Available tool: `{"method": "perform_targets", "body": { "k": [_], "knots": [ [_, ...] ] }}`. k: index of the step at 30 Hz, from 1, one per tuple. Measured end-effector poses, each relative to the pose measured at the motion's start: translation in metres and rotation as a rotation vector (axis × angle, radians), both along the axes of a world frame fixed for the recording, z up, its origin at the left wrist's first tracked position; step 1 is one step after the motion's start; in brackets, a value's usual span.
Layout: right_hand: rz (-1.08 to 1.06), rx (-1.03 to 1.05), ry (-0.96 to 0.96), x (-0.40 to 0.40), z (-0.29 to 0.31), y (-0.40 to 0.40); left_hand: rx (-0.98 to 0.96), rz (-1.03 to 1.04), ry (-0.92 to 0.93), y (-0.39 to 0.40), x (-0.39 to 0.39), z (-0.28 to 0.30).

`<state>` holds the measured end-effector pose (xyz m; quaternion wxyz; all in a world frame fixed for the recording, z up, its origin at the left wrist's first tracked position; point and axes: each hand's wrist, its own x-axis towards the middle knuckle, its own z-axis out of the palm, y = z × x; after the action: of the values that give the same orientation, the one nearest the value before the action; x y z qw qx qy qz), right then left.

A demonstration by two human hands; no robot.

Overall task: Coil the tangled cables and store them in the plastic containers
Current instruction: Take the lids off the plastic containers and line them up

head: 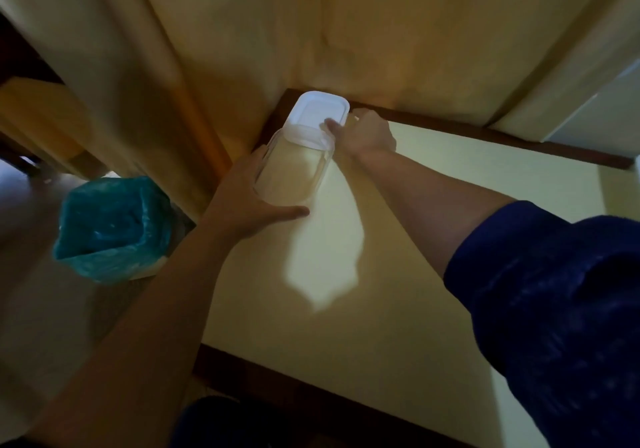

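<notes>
Clear plastic is what both hands are working on: the left hand (254,201) wraps the near end and side of the plastic container (294,167), thumb laid along its front edge, a firm holding grip. The right hand (363,132) pinches the white lid (317,113) at its right edge, thumb on top, fingers curled behind; the lid sits half off the container, shifted toward the wall, either being removed or fitted. The container stands at the far left corner of the tabletop (398,274), close against the yellow wall (311,31), and appears to hold nothing, though blur limits certainty. No cables are visible anywhere in view. A bin lined with a teal bag (110,229) stands on the floor left of the tabletop. Risks, as judged: the container lies near the tabletop's left edge, so a hard pull on the lid could slide it off toward the bin; the thin lid held by one edge could flex and slip from the pinch; the dim light and motion blur hamper accurate seating.
</notes>
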<state>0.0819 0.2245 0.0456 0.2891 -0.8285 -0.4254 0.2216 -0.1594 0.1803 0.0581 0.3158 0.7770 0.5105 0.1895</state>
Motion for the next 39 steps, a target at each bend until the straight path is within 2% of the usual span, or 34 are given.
{"method": "perform_targets", "body": {
  "k": [3,6,9,13,20,25,31,35,39],
  "knots": [
    [-0.051,0.149,0.195,0.010,0.016,-0.035,0.016,0.038,0.038,-0.006,0.004,0.011],
    [-0.057,0.244,0.315,0.028,0.046,-0.101,0.198,0.025,0.130,-0.015,0.020,0.027],
    [-0.095,0.326,0.428,0.059,0.078,-0.187,0.315,-0.064,0.119,-0.041,0.058,0.041],
    [-0.182,0.402,0.439,0.105,0.105,-0.297,0.272,-0.184,-0.013,-0.090,0.121,0.055],
    [-0.348,0.498,0.385,0.182,0.106,-0.423,0.317,-0.408,-0.025,-0.167,0.237,0.079],
    [-0.466,0.575,0.398,0.231,0.094,-0.454,0.403,-0.507,-0.025,-0.207,0.331,0.085],
    [-0.504,0.581,0.391,0.263,0.076,-0.461,0.516,-0.639,0.003,-0.227,0.431,0.053],
    [-0.536,0.579,0.414,0.269,0.064,-0.464,0.588,-0.704,0.098,-0.231,0.474,0.025],
    [-0.553,0.583,0.412,0.271,0.059,-0.460,0.599,-0.677,0.192,-0.232,0.496,0.006]
  ]
}}
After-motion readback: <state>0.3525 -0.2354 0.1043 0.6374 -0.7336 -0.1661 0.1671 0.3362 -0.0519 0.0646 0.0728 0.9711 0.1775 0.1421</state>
